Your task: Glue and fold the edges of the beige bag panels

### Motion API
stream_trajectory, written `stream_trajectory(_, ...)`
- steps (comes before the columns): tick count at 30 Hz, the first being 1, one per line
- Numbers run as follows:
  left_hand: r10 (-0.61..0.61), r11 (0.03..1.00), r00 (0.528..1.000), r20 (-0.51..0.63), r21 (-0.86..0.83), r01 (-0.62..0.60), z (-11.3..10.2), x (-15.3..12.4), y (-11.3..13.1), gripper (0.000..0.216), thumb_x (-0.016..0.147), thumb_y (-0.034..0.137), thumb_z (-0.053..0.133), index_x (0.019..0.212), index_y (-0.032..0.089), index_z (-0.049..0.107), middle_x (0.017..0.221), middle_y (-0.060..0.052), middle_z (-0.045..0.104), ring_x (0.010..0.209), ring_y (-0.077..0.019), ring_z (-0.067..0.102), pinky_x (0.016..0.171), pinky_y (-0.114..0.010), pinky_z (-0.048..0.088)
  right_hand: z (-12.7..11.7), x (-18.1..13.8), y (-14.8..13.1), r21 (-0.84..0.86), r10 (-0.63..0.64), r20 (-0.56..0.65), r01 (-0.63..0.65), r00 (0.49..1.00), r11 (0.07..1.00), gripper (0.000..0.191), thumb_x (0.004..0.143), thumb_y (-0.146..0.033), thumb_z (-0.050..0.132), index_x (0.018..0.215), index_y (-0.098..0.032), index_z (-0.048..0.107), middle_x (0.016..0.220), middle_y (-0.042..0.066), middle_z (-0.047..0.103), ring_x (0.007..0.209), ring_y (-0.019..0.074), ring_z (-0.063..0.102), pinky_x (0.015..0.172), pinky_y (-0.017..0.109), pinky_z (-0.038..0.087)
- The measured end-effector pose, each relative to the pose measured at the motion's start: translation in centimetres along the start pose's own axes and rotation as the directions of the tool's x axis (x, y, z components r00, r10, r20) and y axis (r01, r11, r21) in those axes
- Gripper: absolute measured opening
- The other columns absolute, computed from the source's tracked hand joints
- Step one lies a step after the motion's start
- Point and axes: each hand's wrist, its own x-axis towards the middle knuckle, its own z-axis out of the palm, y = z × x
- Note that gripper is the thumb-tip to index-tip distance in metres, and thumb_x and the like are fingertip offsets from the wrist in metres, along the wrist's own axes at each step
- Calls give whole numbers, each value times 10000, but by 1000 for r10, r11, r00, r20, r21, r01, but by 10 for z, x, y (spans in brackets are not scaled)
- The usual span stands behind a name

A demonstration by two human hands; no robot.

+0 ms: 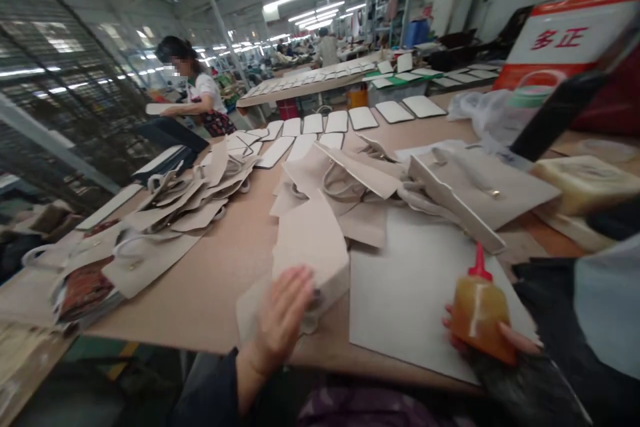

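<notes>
My right hand (520, 340) is wrapped round a squeeze bottle (481, 310) of amber liquid. The bottle's red nozzle points up. It is held above a pale flat board (400, 293) on the table's near side. My left hand (285, 313), a little blurred, lies with its fingers stretched out at the near end of a beige bag panel (310, 240). Whether its hidden fingertips press on the panel's edge, I cannot make out. Just beyond, beige bag pieces with handles (360, 167) overlap in a heap, and one with a gold stud (475, 180) leans at the right.
More bag pieces (195, 200) are stacked on the left of the brown table (220, 280). White panels with dark edges (363, 118) line its far side. A yellowish block (585, 180), a plastic bag (485, 113) and a red-and-white container (555, 40) stand right. A co-worker (200, 90) stands far left.
</notes>
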Motion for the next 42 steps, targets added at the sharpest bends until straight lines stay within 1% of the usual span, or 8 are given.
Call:
stream_trajectory(3, 225, 965, 940, 258, -190, -179, 34, -13, 40, 439, 936, 94, 284, 1347, 164, 423, 1262, -99, 605, 1306, -192, 419, 1059, -397, 412, 2, 1, 0, 240, 93, -20, -86, 995, 967, 519, 701, -345, 614, 1211, -280, 547, 1042, 122, 671, 846, 246, 676, 691, 359, 569)
stream_trajectory(6, 185, 981, 882, 434, -136, -139, 65, -41, 45, 481, 904, 77, 324, 1364, 177, 422, 1365, -99, 513, 1339, -208, 369, 1069, -412, 392, 2, 1, -4, 318, 134, 8, -130, 991, 939, 459, 680, -298, 623, 1134, -248, 575, 899, 83, 711, 763, 241, 685, 638, 366, 588)
stream_trajectory(11, -234, 972, 868, 438, 139, 192, 70, -66, -42, 518, 849, 41, 335, 1322, 185, 492, 1316, -123, 557, 1232, -221, 507, 1002, -405, 454, 2, -2, -7, 277, 122, 62, -135, 991, 951, 384, 680, -312, 653, 1048, -210, 611, 905, 90, 716, 785, 237, 685, 646, 343, 589)
stream_trajectory(16, -462, 873, 821, 336, 332, 356, 40, -36, -102, 519, 806, 44, 349, 1273, 162, 543, 1261, -128, 601, 1122, -234, 594, 940, -374, 499, 6, -4, -3, 228, 45, 116, -70, 992, 971, 432, 657, -320, 689, 1056, -182, 600, 925, 90, 710, 802, 237, 678, 637, 322, 581)
stream_trajectory(21, -212, 952, 913, 349, 285, 112, 29, 6, -35, 499, 758, 9, 382, 1153, 181, 634, 1298, -88, 579, 1314, -315, 395, 1079, -543, 307, 4, -5, 0, 188, -30, 54, 20, 998, 982, 436, 629, -295, 720, 1031, -170, 609, 916, 66, 699, 789, 252, 669, 670, 375, 581)
stream_trajectory(27, 133, 972, 644, 753, -227, 65, 30, 38, 17, 441, 732, 47, 454, 1065, 264, 646, 1092, -31, 690, 1096, -220, 597, 1038, -445, 405, -2, -27, -43, -293, -340, 255, 407, 905, 865, 677, 559, -238, 791, 1203, -243, 584, 1285, 35, 567, 1169, 259, 519, 913, 320, 493)
stream_trajectory(36, -191, 979, 610, 769, 105, 174, 118, 73, 31, 279, 836, 385, 567, 970, 140, 581, 1023, -130, 589, 988, -270, 554, 858, -387, 476, -24, -8, -31, 50, -326, 28, 324, 945, 945, 440, 644, -323, 739, 1046, -224, 588, 941, 42, 654, 710, 217, 649, 471, 271, 549)
stream_trajectory(42, -179, 977, 514, 839, 91, 192, 131, 71, 39, 256, 828, 57, 399, 989, 72, 598, 1011, -193, 612, 954, -276, 579, 772, -355, 484, -33, -1, -18, 30, -395, 54, 394, 917, 919, 369, 667, -352, 747, 996, -267, 604, 993, 13, 612, 777, 204, 629, 460, 242, 540)
